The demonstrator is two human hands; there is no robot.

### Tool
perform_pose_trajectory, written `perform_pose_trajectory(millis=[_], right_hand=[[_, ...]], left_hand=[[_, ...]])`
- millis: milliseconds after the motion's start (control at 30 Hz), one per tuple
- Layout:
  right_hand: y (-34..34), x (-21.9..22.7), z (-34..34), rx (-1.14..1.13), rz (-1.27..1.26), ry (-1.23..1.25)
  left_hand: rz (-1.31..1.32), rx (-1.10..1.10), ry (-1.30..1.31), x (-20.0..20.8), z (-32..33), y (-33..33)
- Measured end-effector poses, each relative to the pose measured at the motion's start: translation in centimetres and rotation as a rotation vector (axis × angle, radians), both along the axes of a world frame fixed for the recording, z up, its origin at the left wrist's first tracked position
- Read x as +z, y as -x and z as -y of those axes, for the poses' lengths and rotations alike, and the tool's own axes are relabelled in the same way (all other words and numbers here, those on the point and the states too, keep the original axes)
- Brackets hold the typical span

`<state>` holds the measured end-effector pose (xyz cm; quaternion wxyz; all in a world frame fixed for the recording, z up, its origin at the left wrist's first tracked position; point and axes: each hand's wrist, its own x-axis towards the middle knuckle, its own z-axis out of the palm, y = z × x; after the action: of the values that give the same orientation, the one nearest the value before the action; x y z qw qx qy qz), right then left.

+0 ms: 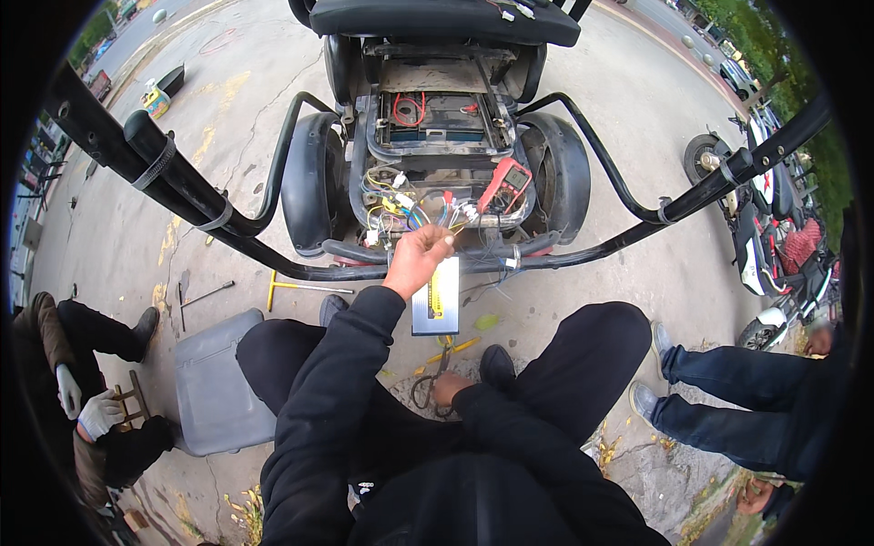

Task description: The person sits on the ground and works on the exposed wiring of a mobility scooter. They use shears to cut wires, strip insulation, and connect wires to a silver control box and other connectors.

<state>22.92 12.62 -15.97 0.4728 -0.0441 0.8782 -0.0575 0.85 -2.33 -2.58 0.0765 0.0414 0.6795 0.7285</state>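
Note:
My left hand is raised at the front of a stripped-down vehicle frame. Its fingers are pinched on a thin wire beside a tangle of coloured wires and white connectors. Just below it is a flat silver box with a yellow label; what supports the box is hidden. Lower, between my knees, my right hand is closed on a dark looped thing, a cable or a tool handle, I cannot tell which. A red multimeter leans by the wires on the right.
Black tubular bars cross in front of me. A yellow T-handled tool and a grey panel lie left. A person with gloved hands sits left; another person's legs are right. Motorcycles stand beyond.

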Motion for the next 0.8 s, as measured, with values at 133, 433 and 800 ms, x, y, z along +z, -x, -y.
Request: perform_pose_trajectory(millis=[133, 433, 800], right_hand=[[5.2, 13.7, -2.8, 0.051, -0.406, 0.339], [23.3, 23.1, -5.8, 0.604, -1.242, 0.484], [23.0, 20.2, -7.6, 0.539, -1.217, 0.563]], left_hand=[[-0.044, -0.012, 0.138, 0.0, 0.3, -0.9], [-0.153, -0.025, 0.302, 1.6, 0.3, -1.0], [-0.319, -0.081, 0.508, 3.1, 0.2, -1.3]])
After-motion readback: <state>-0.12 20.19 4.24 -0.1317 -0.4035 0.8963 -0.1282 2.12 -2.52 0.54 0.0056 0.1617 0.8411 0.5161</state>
